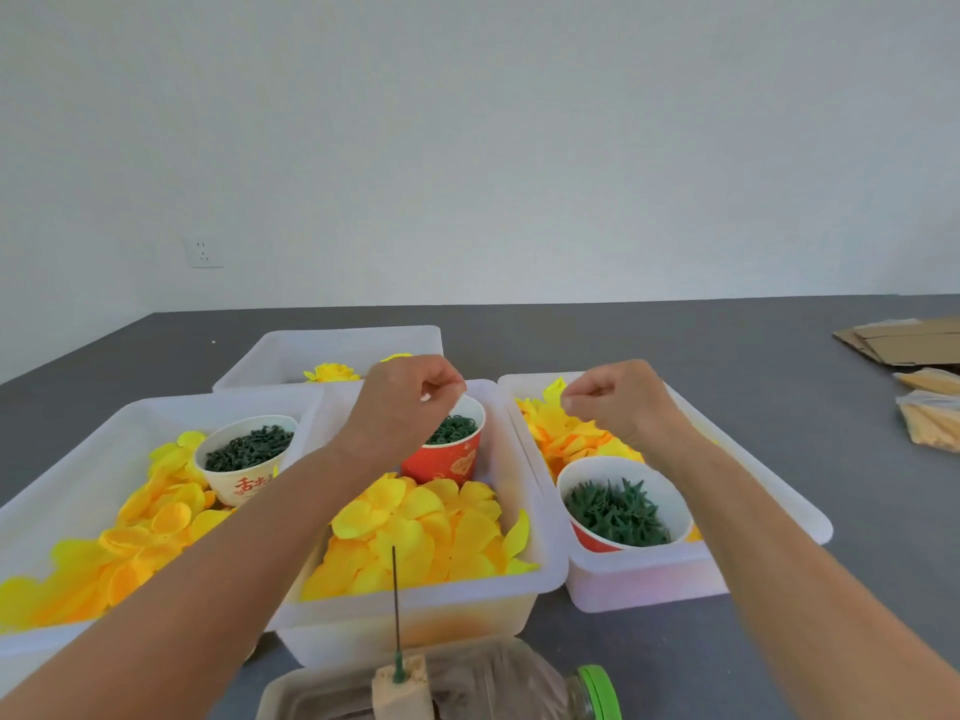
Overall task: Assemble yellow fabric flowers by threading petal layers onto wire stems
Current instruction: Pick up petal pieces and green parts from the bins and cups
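Note:
A thin dark wire stem (pixel 396 600) stands upright in a small tan block (pixel 400 685) at the near edge. Behind it, a white tub (pixel 524 579) holds loose yellow petal layers (pixel 415 532) and a red cup (pixel 447 459) of small dark green parts. My left hand (pixel 410 402) hovers over that cup with fingers curled and fingertips pinched; whether it holds anything is too small to tell. My right hand (pixel 613 402) is raised over the right tub (pixel 649 579), fingers curled in a loose fist with nothing visible in it.
The left tub (pixel 67 485) holds yellow petals and a white cup (pixel 244 454) of dark green bits. A bowl (pixel 623 506) of green spiky calyxes sits in the right tub. A finished yellow flower (pixel 332 373) lies in the far tub. Cardboard (pixel 904 345) lies far right; a green-lidded jar (pixel 597 693) lies near.

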{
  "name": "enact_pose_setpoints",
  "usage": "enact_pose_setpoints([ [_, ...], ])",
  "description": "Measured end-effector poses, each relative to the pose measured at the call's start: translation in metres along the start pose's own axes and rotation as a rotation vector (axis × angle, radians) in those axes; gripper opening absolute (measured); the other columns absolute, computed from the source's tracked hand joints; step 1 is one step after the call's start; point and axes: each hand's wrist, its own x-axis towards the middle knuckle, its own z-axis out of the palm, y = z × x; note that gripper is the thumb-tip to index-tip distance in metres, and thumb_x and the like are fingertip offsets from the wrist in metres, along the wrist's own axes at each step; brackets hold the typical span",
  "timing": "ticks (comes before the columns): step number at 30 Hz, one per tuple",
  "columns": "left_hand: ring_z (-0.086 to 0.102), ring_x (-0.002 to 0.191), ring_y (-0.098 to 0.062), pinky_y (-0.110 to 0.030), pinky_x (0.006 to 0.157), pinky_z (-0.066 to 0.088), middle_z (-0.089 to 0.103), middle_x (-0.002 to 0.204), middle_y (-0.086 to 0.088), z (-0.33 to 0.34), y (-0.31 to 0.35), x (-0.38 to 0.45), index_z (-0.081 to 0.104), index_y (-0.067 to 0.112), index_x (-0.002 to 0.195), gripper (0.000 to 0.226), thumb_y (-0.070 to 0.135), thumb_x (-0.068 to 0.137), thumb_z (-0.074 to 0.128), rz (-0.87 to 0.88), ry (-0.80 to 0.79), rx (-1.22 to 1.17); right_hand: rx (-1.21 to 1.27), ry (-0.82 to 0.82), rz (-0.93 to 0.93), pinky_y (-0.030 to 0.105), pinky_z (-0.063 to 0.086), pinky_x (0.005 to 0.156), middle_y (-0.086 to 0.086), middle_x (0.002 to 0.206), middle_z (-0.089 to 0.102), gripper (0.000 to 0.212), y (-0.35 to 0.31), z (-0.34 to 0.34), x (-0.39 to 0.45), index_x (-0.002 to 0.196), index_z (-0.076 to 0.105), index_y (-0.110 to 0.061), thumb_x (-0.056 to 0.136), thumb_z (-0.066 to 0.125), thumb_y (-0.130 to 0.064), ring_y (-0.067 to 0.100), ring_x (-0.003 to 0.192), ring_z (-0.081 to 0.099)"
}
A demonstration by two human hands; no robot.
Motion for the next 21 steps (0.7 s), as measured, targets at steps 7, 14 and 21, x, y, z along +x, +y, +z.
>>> enact_pose_setpoints([
  [7, 0.059, 0.067, -0.007, -0.009, 0.068, 0.042, 0.065, 0.072, 0.002, 0.03, 0.005, 0.014, 0.069, 0.005, 0.082, 0.009, 0.004, 0.085, 0.061, 0.04, -0.105, -0.046, -0.378, -0.078, 0.123, 0.032, 0.052, 0.076, 0.001, 0.105, 0.066, 0.022, 0.029, -0.017, 0.012, 0.097, 0.071, -0.015, 0.075, 0.075, -0.011, 0.02, 0.094, 0.062],
  [14, 0.06, 0.069, 0.0, -0.004, 0.067, 0.043, 0.069, 0.076, 0.001, 0.049, -0.001, 0.015, 0.068, 0.008, 0.083, 0.01, 0.006, 0.087, 0.059, 0.034, -0.148, -0.103, -0.661, -0.088, 0.075, 0.032, 0.042, 0.092, 0.002, 0.126, 0.056, 0.026, 0.04, 0.005, 0.023, 0.111, 0.069, -0.019, 0.087, 0.061, -0.014, 0.021, 0.115, 0.051],
  [21, 0.056, 0.067, 0.017, 0.001, 0.066, 0.039, 0.064, 0.07, 0.008, 0.055, -0.012, 0.006, 0.069, 0.007, 0.083, 0.012, 0.002, 0.085, 0.058, -0.032, -0.103, -0.143, -0.384, 0.22, -0.009, 0.034, 0.045, 0.076, 0.008, 0.086, 0.066, 0.017, 0.047, -0.005, 0.027, 0.099, 0.071, -0.006, 0.09, 0.058, -0.013, 0.026, 0.086, 0.059],
])
